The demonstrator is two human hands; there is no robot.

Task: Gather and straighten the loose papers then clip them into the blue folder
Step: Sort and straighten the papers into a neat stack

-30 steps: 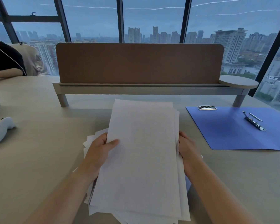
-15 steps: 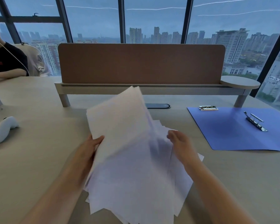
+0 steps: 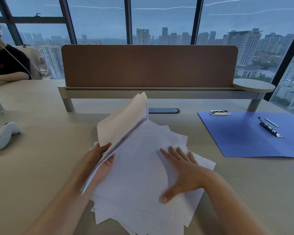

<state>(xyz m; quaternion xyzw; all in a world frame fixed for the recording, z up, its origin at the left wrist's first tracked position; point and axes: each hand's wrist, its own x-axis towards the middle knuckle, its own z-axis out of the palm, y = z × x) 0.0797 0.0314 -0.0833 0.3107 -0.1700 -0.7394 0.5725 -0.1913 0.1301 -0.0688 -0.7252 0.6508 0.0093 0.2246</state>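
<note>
A fanned pile of loose white papers [image 3: 143,192] lies on the desk in front of me. My left hand [image 3: 101,158] grips a thick stack of papers [image 3: 120,128] by its left edge and holds it tilted up on edge over the pile. My right hand [image 3: 182,168] rests flat on the spread sheets, fingers apart. The blue folder [image 3: 244,139] lies open at the right, with a metal clip [image 3: 270,127] on it and a second metal clip [image 3: 219,112] at its far left corner.
A brown divider panel on a raised shelf [image 3: 149,65] stands across the back of the desk. A white controller [image 3: 4,134] lies at the left. A dark cable port [image 3: 163,110] sits behind the papers. A person [image 3: 5,65] sits at the far left.
My left hand has swung the held stack up onto its edge and to the left. My right hand has let go of it and dropped flat onto the sheets on the desk.
</note>
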